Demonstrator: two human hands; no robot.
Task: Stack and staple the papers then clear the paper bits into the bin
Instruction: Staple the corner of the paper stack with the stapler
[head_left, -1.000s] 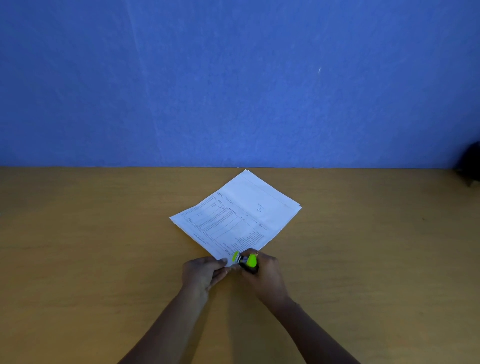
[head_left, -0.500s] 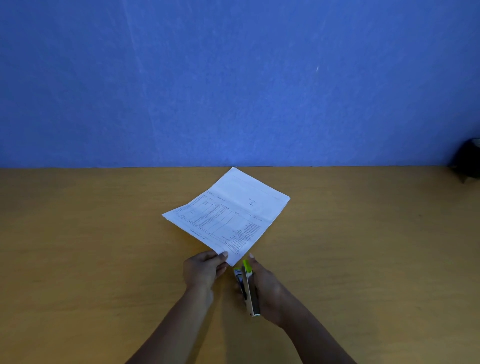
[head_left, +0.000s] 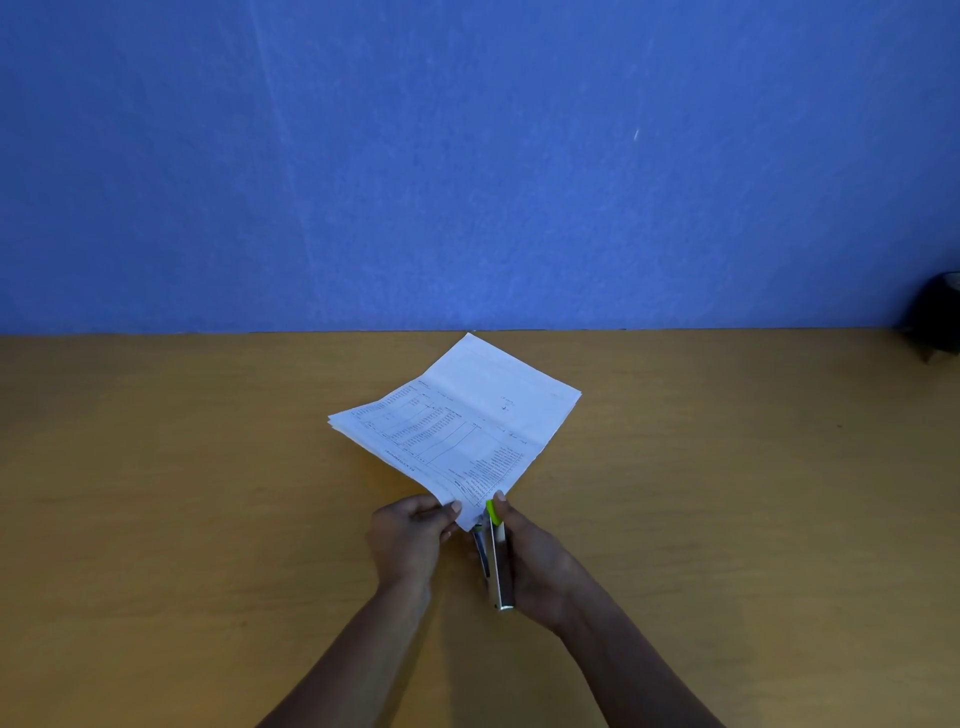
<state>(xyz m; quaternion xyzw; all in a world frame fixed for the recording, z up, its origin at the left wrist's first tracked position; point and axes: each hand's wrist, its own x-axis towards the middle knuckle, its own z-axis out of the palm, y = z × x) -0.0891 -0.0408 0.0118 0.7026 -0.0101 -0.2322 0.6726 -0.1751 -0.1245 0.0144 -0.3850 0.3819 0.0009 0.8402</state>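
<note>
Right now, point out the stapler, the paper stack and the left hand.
stapler (head_left: 502, 564): head view, on its metal top arm.
paper stack (head_left: 467, 421): head view, middle of the top sheet.
left hand (head_left: 410, 540): head view, back of the hand.

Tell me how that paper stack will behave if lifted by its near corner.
Probably floppy: the paper stack is thin sheets creased across the middle, so it would likely droop. Sheets may fan apart; its left edge looks slightly splayed. Likely light: the left hand merely pinches its corner.

A dark object (head_left: 937, 319) at the right edge is cut off; print on the papers (head_left: 467, 410) is too small to read.
</note>
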